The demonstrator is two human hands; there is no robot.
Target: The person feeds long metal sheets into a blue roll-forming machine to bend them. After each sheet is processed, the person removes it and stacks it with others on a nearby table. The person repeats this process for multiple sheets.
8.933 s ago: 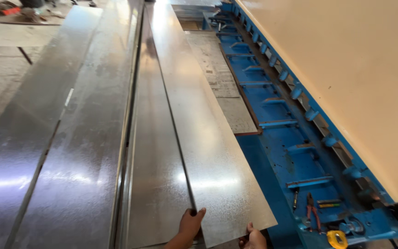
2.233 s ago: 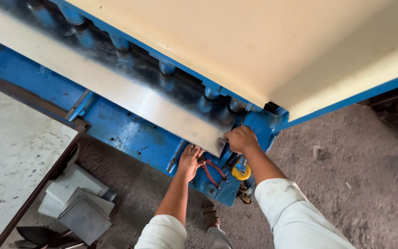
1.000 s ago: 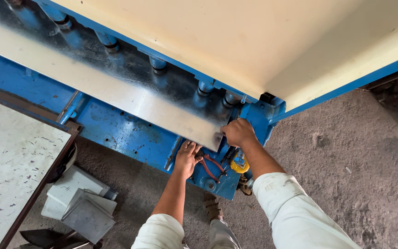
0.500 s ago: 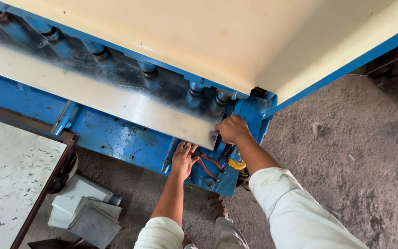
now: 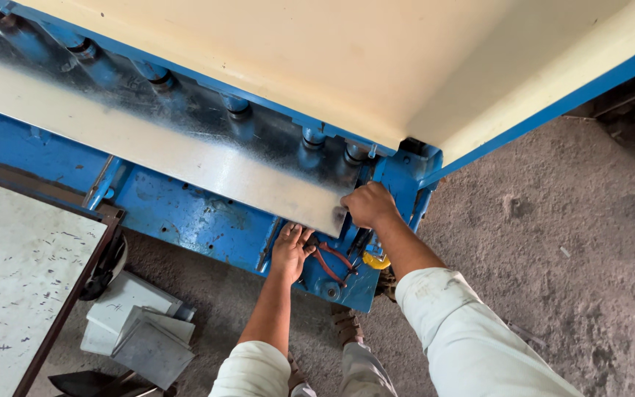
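We cannot see where the metal sheet point(image 5: 148, 147) ends on the far side: it runs under the cream machine cover point(image 5: 317, 59) and off the left edge of the view, so only its long bright strip and near corner show. Our right hand point(image 5: 367, 206) closes over that corner, fingers curled around the edge, and it hides the corner itself. Our left hand point(image 5: 292, 248) lies flat with fingers spread on the blue machine bed point(image 5: 185, 217) just below the sheet's edge, holding nothing; whether its fingertips touch the sheet, we cannot tell.

Beside the left hand lie red-handled pliers point(image 5: 332, 261), one pair as far as we can count, partly covered by the right wrist. One yellow tape measure point(image 5: 376, 260) peeks out under the right forearm, mostly hidden. Under the cover we count about five blue clamp posts point(image 5: 310, 140), with more possibly beyond the frame.

On the floor point(image 5: 553, 257) at lower left sit several folded grey metal pieces point(image 5: 137, 331), stacked so that an exact count is unsure. A white tabletop point(image 5: 16, 287) is cut off at the left edge.
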